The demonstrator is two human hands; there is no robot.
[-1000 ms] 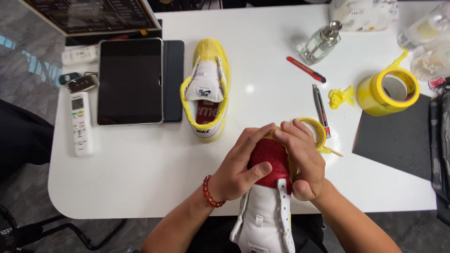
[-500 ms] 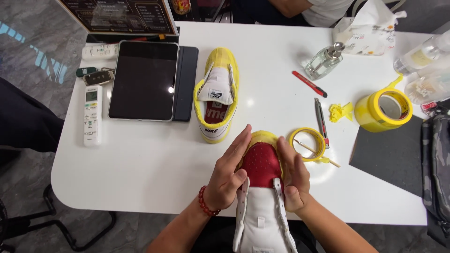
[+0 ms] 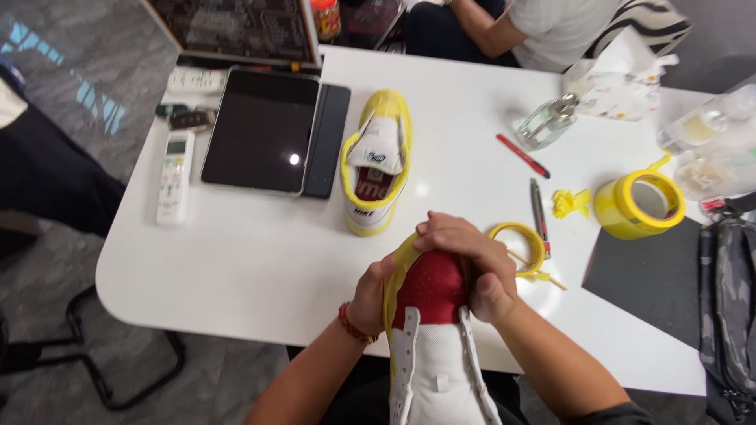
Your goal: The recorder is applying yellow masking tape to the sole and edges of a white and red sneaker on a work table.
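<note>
A red-and-white sneaker (image 3: 431, 330) sits at the near edge of the white table (image 3: 236, 260), toe pointing away from the person, its heel hanging off the edge toward their lap. Yellow tape runs around the toe and down its left side. The left hand (image 3: 370, 295) cups the toe's left side, fingers closed against the taped edge. The right hand (image 3: 471, 264) curls over the tip and right side of the toe, fingers bent and pressing down; both hands grip the shoe firmly.

Just right of the right hand lies a thin ring of yellow tape (image 3: 520, 248), touching a slim wooden stick (image 3: 539, 271). Beyond it a grey craft knife (image 3: 539, 206) lies lengthwise, then a scrap of crumpled yellow tape (image 3: 570, 202) and a thick yellow tape roll (image 3: 638, 205). A dark mat (image 3: 650, 275) covers the table's right near corner, with a camouflage bag (image 3: 728, 303) at its edge.

Straight ahead of the hands, near but apart, stands a second sneaker (image 3: 376, 169) wrapped in yellow tape. Left of it lie a dark tablet (image 3: 260, 130) with its folded cover and a white remote control (image 3: 173, 177). The stretch of table left of the hands is bare out to the rounded corner. Farther back are a red pen (image 3: 522, 155) and a glass bottle (image 3: 547, 122), and another person (image 3: 543, 31) sits at the far side.
</note>
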